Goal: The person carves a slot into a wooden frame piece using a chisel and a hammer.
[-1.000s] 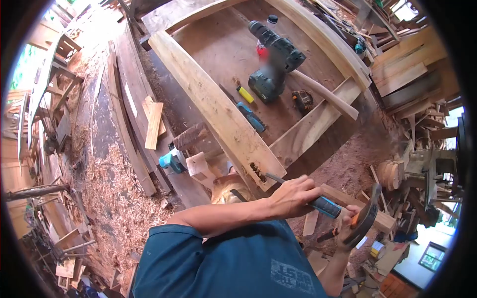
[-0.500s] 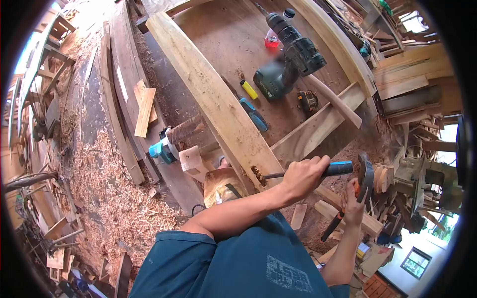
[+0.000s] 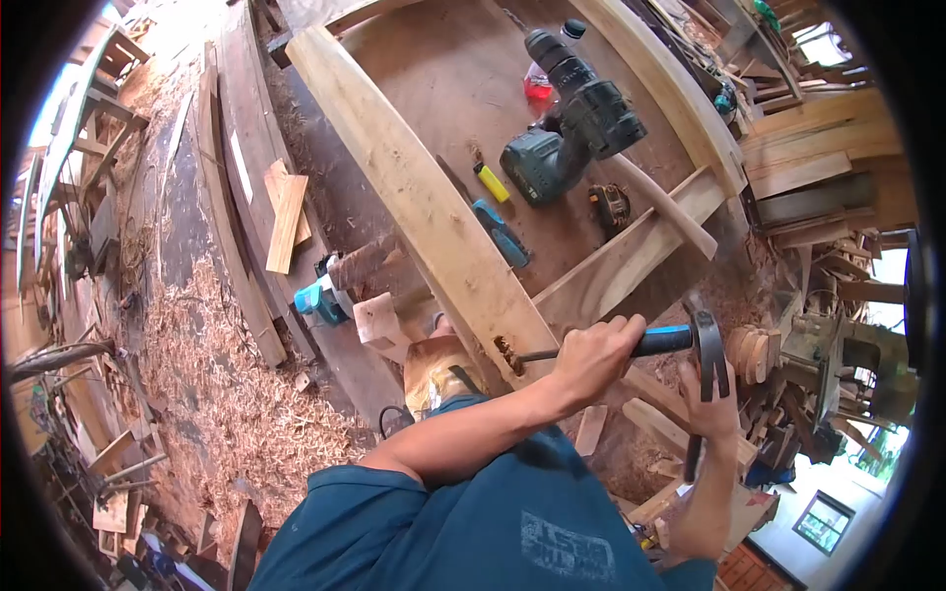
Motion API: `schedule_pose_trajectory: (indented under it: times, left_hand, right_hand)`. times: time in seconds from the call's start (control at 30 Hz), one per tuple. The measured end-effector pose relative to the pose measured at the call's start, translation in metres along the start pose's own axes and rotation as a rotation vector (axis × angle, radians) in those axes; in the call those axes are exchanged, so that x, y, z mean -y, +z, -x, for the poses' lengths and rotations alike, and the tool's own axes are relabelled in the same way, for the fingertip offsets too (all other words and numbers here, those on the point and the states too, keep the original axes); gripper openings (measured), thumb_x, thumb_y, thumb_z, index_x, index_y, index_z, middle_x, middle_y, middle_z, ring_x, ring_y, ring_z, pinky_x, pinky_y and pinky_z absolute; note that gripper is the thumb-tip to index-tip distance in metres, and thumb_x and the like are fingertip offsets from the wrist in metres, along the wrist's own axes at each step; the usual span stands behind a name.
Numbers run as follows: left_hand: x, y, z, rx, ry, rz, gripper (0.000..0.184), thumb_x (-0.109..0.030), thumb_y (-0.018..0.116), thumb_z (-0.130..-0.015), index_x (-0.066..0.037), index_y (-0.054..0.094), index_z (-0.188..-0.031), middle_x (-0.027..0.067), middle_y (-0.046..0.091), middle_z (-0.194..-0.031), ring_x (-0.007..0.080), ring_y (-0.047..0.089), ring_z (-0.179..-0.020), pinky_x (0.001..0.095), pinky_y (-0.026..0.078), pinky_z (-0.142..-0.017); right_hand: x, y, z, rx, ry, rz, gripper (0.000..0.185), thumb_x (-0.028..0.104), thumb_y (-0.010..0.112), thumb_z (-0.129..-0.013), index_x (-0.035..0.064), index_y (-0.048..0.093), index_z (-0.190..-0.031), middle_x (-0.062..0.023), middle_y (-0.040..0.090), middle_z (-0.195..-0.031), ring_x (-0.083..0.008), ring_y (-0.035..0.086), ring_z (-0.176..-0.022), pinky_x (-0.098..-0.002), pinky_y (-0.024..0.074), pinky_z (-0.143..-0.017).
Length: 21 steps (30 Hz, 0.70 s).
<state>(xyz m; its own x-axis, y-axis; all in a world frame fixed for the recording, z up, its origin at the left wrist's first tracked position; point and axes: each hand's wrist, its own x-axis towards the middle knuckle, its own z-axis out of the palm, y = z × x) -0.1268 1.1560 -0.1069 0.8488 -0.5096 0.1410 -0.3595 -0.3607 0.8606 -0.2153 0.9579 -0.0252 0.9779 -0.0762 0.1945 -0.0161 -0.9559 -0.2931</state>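
Observation:
My left hand (image 3: 594,360) is closed round a chisel (image 3: 663,341) with a black and blue handle. The chisel's blade reaches a rough, dark mortise (image 3: 507,353) near the end of a long pale wooden beam (image 3: 434,217). In my right hand (image 3: 711,409) is a claw hammer (image 3: 707,353) with a dark head. The hammer head is at the butt end of the chisel handle and seems to touch it. The fingers of my right hand are partly hidden behind the claw.
A cordless drill (image 3: 572,118) stands beyond the beam, near a yellow lighter (image 3: 491,183), a blue-handled tool (image 3: 503,234) and a tape measure (image 3: 611,205). A teal power tool (image 3: 323,298) lies left of the beam. Wood shavings (image 3: 246,394) cover the floor.
My right hand has swung the hammer left, bringing its head to the chisel's end. My left hand and the chisel have barely shifted.

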Motion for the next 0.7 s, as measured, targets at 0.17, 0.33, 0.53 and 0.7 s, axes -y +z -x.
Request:
schedule_pose_trajectory:
  times: [0.17,0.33,0.53,0.7]
  left_hand:
    - [0.002,-0.004,0.005,-0.053,0.070,0.041,0.023,-0.012,0.068,-0.079,-0.011,0.052,-0.095,0.0073,0.060,-0.080,0.0299,0.066,-0.073,0.0433,0.051,-0.055]
    - [0.004,-0.007,0.013,-0.076,0.160,0.056,0.022,-0.011,0.069,-0.079,-0.011,0.055,-0.095,0.0067,0.059,-0.079,0.0283,0.066,-0.072,0.0414,0.051,-0.054]
    - [0.001,-0.009,0.017,-0.081,0.178,0.066,0.022,-0.011,0.070,-0.077,-0.011,0.056,-0.093,0.0067,0.060,-0.079,0.0285,0.065,-0.071,0.0412,0.051,-0.055]
    - [0.002,-0.012,0.019,-0.087,0.144,0.055,0.024,-0.011,0.073,-0.075,-0.011,0.057,-0.093,0.0067,0.060,-0.079,0.0288,0.066,-0.072,0.0416,0.051,-0.055]
  right_hand:
    - [-0.001,-0.004,0.023,-0.021,0.110,-0.249,0.013,0.014,0.064,-0.097,0.0034,0.058,-0.092,-0.0021,0.058,-0.078,-0.0137,0.055,-0.071,-0.0338,0.0459,-0.063]
    - [0.025,-0.026,0.008,0.100,0.438,-0.409,0.014,0.009,0.062,-0.093,0.0032,0.055,-0.082,-0.0001,0.050,-0.064,-0.0098,0.049,-0.062,-0.0306,0.0418,-0.057]
    - [0.045,-0.037,0.006,0.181,0.429,-0.391,0.013,0.009,0.060,-0.092,0.0043,0.054,-0.081,0.0000,0.050,-0.063,-0.0107,0.049,-0.058,-0.0288,0.0409,-0.054]
    - [0.051,-0.028,0.015,0.105,0.329,-0.395,0.017,0.014,0.056,-0.096,0.0056,0.053,-0.081,-0.0003,0.051,-0.063,-0.0107,0.050,-0.055,-0.0273,0.0395,-0.051]
